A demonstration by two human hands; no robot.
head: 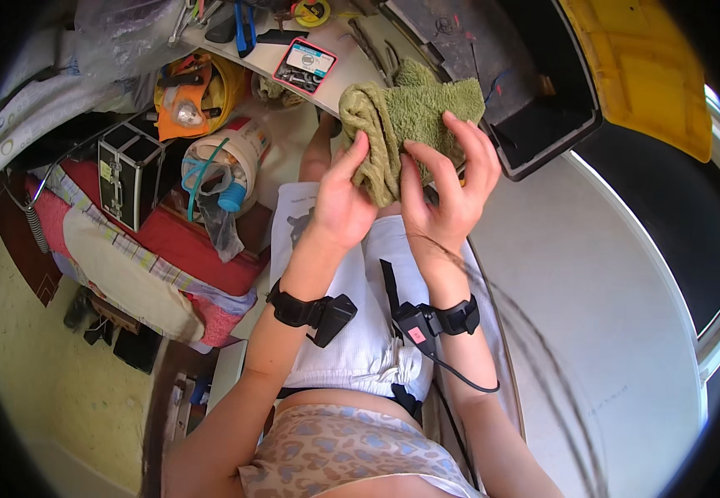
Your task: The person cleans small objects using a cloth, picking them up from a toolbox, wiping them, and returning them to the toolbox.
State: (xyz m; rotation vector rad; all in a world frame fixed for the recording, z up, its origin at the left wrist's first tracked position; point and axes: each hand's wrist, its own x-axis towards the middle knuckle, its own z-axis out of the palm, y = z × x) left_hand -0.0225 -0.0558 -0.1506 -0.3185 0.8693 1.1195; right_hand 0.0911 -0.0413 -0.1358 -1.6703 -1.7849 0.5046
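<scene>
A green terry cloth [425, 109], bunched and folded over, is held up above my knees. My left hand [346, 202] grips its rolled left part, the thumb pressed on the near face and the other fingers hidden behind. My right hand [450, 187] is at the cloth's lower right, with bent, spread fingertips touching the fabric and the thumb along the fold. Whether anything is wrapped inside the cloth cannot be seen. Each wrist carries a black strapped device, the left one [334, 313] and the right one [415, 322].
Beyond the cloth, a pink-rimmed box of screws [314, 83] sits on a white tabletop [260, 62] with several tools. An open black toolbox [559, 134] stands at right. A black case [124, 177], a white bucket [245, 149] and a yellow container [230, 78] are at left.
</scene>
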